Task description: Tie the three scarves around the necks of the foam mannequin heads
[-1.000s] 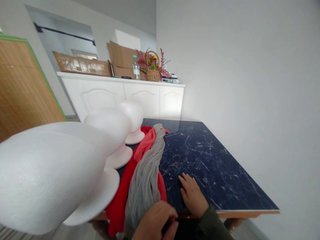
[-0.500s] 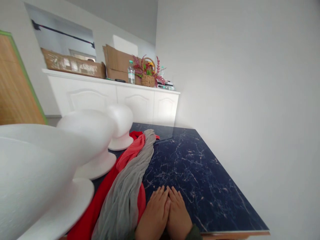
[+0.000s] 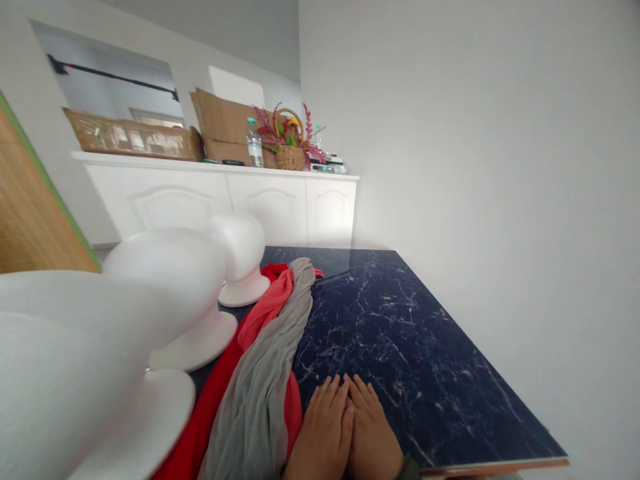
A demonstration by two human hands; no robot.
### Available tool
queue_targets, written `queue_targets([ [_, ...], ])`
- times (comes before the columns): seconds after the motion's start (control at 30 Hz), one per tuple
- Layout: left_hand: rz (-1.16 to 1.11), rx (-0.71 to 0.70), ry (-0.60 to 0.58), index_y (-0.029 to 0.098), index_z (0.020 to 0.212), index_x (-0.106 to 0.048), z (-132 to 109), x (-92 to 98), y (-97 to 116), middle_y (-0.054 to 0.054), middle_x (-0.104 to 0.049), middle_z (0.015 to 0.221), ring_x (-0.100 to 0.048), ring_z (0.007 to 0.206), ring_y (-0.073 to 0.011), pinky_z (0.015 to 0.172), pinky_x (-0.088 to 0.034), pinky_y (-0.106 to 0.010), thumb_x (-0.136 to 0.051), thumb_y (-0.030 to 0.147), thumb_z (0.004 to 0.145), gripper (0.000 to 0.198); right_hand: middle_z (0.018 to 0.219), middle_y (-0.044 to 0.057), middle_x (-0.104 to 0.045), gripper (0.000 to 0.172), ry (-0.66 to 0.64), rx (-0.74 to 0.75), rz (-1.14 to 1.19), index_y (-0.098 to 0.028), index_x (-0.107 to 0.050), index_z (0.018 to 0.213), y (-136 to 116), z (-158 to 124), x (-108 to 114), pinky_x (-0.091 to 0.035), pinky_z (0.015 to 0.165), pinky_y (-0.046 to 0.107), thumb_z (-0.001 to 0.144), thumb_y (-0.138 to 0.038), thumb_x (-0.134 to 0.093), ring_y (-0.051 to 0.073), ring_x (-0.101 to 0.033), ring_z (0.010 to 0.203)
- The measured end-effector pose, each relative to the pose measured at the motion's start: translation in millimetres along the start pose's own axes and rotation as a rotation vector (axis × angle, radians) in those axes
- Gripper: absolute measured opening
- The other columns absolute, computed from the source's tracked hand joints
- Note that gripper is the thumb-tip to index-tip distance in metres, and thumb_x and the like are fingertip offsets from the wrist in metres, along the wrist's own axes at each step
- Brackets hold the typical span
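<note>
In the lower middle of the frame, the grey cloth [image 3: 263, 383] is thin, matt and finely wrinkled; the red cloth [image 3: 206, 410] and the coral cloth [image 3: 267, 307] look soft and matt also. The table top [image 3: 390, 333] is smooth and glossy, with a marble pattern. At left, the white rounded forms [image 3: 167, 287] have a smooth, rather matt surface. In the upper left, the long box [image 3: 135, 137] is brown cardboard under shiny tape; near the top centre, the bottle [image 3: 255, 150] is clear plastic and the basket [image 3: 291, 159] is rough wicker.

Dark-blue marbled table [image 3: 400, 333]: red, coral and grey cloths [image 3: 265, 380] lie lengthwise, overlapping; white rounded forms [image 3: 243, 243] stand to their left.
</note>
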State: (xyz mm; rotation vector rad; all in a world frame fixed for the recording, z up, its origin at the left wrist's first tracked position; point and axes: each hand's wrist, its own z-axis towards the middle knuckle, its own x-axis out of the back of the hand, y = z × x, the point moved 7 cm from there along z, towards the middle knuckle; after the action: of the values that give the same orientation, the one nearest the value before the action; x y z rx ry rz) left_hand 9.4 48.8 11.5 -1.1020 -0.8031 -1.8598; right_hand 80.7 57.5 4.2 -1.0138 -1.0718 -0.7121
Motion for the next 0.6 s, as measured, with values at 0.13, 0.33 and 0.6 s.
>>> queue_targets([
  [0.13, -0.011, 0.022, -0.017, 0.015, 0.128, -0.043, 0.5, 1.4, 0.0, -0.007, -0.047, 0.132, -0.043, 0.121, -0.0201, 0.096, -0.044, -0.040, -0.031, 0.029, 0.089, 0.043, 0.140, 0.004, -0.032, 0.047, -0.011, 0.005, -0.001, -0.019, -0.031, 0.135, 0.5, -0.5, -1.0, -0.026, 0.107, 0.042, 0.088, -0.020, -0.034, 0.023, -0.028, 0.130],
  [0.33, -0.035, 0.013, 0.015, 0.015, 0.127, -0.043, -0.9, 3.5, 0.7, -0.007, -0.047, 0.131, -0.043, 0.122, -0.0203, 0.097, -0.044, -0.040, -0.032, 0.028, 0.089, 0.042, 0.139, 0.006, -0.033, 0.047, 0.019, 0.027, -0.023, -0.018, -0.033, 0.135, -1.0, -1.7, -0.2, -0.027, 0.107, 0.041, 0.088, -0.020, -0.037, 0.023, -0.030, 0.130],
  [0.6, -0.053, 0.019, 0.049, 0.017, 0.130, -0.041, -2.3, 2.8, 0.5, -0.007, -0.048, 0.131, -0.042, 0.122, -0.0206, 0.097, -0.044, -0.040, -0.032, 0.028, 0.089, 0.043, 0.140, 0.004, -0.032, 0.047, 0.014, 0.034, -0.020, -0.021, -0.030, 0.135, -1.9, -3.2, 3.1, -0.025, 0.108, 0.040, 0.088, -0.021, -0.036, 0.022, -0.029, 0.130],
])
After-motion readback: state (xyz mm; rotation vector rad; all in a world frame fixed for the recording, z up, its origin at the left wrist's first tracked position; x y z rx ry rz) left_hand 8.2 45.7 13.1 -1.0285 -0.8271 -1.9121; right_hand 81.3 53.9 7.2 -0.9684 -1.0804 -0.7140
